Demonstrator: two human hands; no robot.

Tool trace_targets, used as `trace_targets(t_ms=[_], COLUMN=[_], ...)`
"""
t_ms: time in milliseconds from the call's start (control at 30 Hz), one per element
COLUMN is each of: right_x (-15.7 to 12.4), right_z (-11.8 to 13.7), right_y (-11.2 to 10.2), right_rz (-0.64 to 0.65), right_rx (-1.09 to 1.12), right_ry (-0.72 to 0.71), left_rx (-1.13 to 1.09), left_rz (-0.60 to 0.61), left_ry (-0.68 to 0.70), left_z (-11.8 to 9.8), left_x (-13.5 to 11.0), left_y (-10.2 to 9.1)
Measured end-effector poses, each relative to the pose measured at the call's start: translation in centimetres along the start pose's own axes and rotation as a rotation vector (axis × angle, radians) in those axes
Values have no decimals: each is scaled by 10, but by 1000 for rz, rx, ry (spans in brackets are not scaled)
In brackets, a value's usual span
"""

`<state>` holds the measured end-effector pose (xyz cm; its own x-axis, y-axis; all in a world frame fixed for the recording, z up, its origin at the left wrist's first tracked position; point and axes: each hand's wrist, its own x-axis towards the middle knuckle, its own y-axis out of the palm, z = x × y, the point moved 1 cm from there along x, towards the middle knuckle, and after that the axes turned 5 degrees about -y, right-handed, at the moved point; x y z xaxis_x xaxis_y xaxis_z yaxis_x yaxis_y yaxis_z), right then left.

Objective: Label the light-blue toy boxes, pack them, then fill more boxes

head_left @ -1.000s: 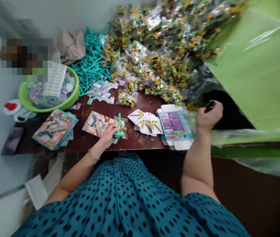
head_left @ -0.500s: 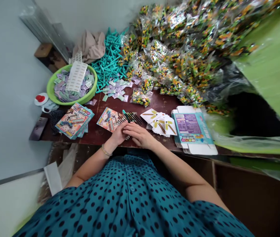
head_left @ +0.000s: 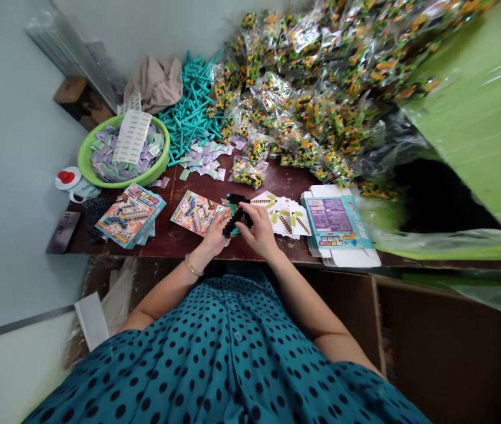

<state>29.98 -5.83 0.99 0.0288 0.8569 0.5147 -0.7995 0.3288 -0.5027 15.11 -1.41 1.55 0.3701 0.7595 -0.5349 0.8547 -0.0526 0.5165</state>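
Observation:
Between both hands are black, stepped-edged flat pieces (head_left: 233,222) with some teal showing among them; their exact kind I cannot make out. My left hand (head_left: 215,237), with a bracelet on its wrist, grips them from the left. My right hand (head_left: 259,233) has its fingers and thumb closed on their right side. Just left of them lies a printed booklet or box front (head_left: 195,213), partly behind my left hand. Right of my right hand, several white cards (head_left: 286,218) with pickaxe-like pictures are fanned out on the table.
A flattened teal-and-purple box (head_left: 336,224) lies at the right on the dark red table (head_left: 179,242). Printed packs (head_left: 130,215) are stacked at left, near a green basin (head_left: 83,154) of small sachets. Teal sticks (head_left: 197,112) and bags of coloured pieces (head_left: 312,118) are heaped behind.
My hands were together over dark striped pieces on the table. Now they are apart, with the black and teal pieces lifted between them. The whole view has shifted slightly.

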Motion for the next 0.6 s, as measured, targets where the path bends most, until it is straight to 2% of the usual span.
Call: trace_targets(t_ms=[67, 133, 233, 333, 467, 600], right_x=[9, 17, 26, 36, 46, 46], right_z=[3, 7, 12, 15, 16, 10], right_y=[-12, -23, -31, -36, -48, -49], right_rz=[176, 286, 331, 313, 209, -203], right_rx=[-73, -122, -195, -229, -122, 37], right_ry=[-113, -210, -309, -346, -264, 30], left_rx=[30, 65, 81, 39, 1, 0], left_rz=[21, 48, 87, 127, 121, -14], left_ry=[62, 115, 120, 87, 92, 180], left_z=[0, -1, -3, -5, -7, -1], left_x=[0, -1, -5, -12, -13, -1], left_y=[-3, -7, -11, -8, -2, -7])
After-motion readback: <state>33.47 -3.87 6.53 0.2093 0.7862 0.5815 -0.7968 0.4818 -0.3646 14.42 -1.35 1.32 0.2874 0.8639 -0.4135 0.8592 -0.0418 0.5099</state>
